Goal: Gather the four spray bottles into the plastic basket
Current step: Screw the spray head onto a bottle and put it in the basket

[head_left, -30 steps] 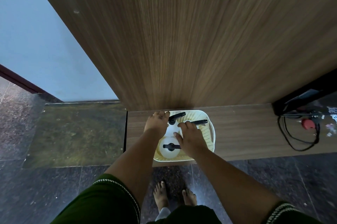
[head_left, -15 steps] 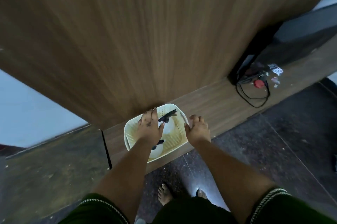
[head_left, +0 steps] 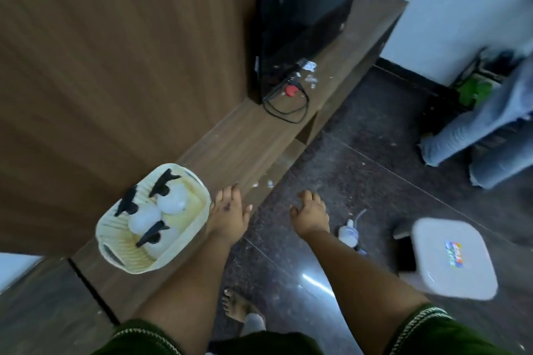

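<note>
On the low wooden shelf [head_left: 248, 141], near its left end and front edge, sits the cream plastic basket [head_left: 115, 250]. Three white spray bottles [head_left: 173, 201] with black trigger heads stand inside it, packed close together; a fourth cannot be made out, and the slatted walls hide the lower bodies. Left hand [head_left: 229, 213] hangs just beside the basket's right wall, fingers spread and loose, holding nothing; contact with the rim cannot be confirmed. Right hand [head_left: 311, 213] is over the dark floor [head_left: 375, 170], well apart from the basket, fingers slightly curled and empty. A small white object with a cord [head_left: 349, 233] lies on the floor just right of the right wrist; its type is unclear. A white stool [head_left: 450, 259] stands at lower right. On the shelf's right end, a black screen [head_left: 302, 17] leans by a cable [head_left: 285, 106] and a red item [head_left: 292, 90]. The whole frame is motion-blurred; another person's jeans [head_left: 484, 129] are cut off at the right edge.
</note>
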The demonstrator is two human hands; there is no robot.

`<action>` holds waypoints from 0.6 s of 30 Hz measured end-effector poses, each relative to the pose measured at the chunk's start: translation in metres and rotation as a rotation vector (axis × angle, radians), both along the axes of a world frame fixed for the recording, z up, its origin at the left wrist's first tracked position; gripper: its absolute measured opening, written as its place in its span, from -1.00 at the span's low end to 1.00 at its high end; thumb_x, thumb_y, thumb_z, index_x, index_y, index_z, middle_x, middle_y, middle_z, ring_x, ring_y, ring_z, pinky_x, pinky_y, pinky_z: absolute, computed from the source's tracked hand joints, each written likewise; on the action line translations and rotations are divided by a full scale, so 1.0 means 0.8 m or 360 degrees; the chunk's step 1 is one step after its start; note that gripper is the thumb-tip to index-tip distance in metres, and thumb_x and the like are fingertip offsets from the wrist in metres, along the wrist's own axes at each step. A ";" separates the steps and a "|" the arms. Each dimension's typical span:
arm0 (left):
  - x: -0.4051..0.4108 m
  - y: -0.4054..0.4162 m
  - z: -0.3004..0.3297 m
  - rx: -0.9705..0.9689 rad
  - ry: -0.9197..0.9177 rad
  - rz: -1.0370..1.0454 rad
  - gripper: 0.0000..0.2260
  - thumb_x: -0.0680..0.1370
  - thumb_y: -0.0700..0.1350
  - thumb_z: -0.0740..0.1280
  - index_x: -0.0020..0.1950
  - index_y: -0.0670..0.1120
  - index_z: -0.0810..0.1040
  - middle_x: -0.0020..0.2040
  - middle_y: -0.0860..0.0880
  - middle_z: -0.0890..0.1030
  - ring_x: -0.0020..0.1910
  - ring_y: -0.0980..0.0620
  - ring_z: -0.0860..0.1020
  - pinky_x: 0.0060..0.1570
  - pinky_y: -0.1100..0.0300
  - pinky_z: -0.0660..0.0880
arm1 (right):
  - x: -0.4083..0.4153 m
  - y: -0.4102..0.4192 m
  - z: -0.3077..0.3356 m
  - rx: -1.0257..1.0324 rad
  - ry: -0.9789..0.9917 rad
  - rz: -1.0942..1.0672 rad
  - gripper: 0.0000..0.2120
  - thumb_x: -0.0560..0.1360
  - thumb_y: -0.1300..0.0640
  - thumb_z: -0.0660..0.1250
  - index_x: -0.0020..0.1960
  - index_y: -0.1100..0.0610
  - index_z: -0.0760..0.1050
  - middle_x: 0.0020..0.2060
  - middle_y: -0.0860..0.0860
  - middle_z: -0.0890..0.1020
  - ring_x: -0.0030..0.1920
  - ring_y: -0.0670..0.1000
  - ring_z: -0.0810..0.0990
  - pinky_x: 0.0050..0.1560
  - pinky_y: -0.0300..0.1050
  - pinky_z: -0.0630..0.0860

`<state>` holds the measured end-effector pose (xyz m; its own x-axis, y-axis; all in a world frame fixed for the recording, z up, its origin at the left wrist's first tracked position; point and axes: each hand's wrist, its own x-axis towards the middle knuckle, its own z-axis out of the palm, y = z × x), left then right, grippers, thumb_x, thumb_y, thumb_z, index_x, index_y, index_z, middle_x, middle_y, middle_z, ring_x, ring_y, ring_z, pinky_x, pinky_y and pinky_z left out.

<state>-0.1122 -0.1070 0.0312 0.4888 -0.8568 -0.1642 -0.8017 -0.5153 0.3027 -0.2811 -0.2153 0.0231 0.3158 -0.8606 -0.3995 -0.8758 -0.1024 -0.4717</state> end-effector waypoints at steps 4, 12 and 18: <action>-0.113 -0.023 -0.010 0.0101 0.0156 0.0000 -0.46 0.58 0.10 0.17 0.46 -0.17 0.23 0.38 -0.16 0.37 0.36 -0.16 0.33 0.25 -0.04 0.37 | -0.135 0.003 -0.009 0.0010 0.0055 -0.0164 -0.59 0.53 0.00 0.24 0.34 0.08 0.34 0.30 0.13 0.42 0.32 0.19 0.38 0.27 0.12 0.40; -0.330 -0.065 -0.061 0.0382 0.0626 -0.0042 -0.36 0.58 0.12 0.19 0.55 -0.12 0.05 0.53 -0.17 0.16 0.52 -0.19 0.09 0.43 -0.07 0.22 | -0.347 0.004 -0.050 0.0081 0.0100 -0.0466 -0.62 0.51 0.07 0.27 0.28 0.15 0.38 0.24 0.17 0.43 0.28 0.22 0.39 0.25 0.04 0.40; -0.410 -0.121 -0.159 0.0515 0.0788 -0.0026 -0.36 0.58 0.09 0.23 0.54 -0.11 0.06 0.55 -0.15 0.15 0.54 -0.19 0.07 0.44 -0.09 0.20 | -0.419 -0.029 -0.153 0.0254 0.0112 -0.0695 -0.61 0.49 0.12 0.30 0.29 0.17 0.38 0.23 0.18 0.42 0.24 0.22 0.45 0.25 -0.03 0.39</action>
